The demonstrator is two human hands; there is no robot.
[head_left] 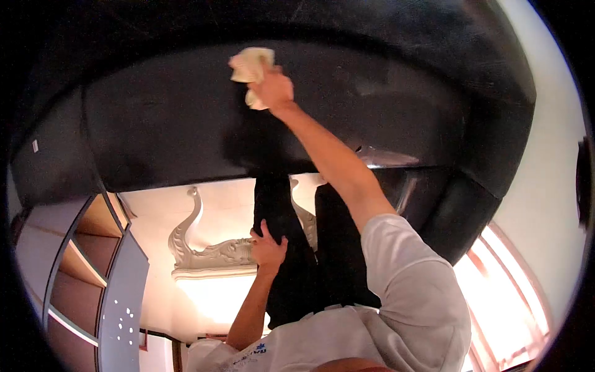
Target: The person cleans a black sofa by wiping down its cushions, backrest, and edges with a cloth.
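A pale yellowish cloth (253,64) lies bunched under my right hand (273,88), whose fingers close over it. The cloth is against a broad black, leather-like padded surface (167,111) that spans the upper view. My right arm reaches out straight. My left hand (268,251) holds nothing; its fingers are spread and rest on my leg in black trousers (282,285). Clear plastic-looking material (390,157) sits along the black surface's edge, beside my right forearm.
A white carved piece of furniture (226,253) with curved legs stands beyond my legs. To the left is a grey shelf unit (80,273) with open compartments. A bright window (505,297) with curtains is at lower right, beside a pale wall (545,186).
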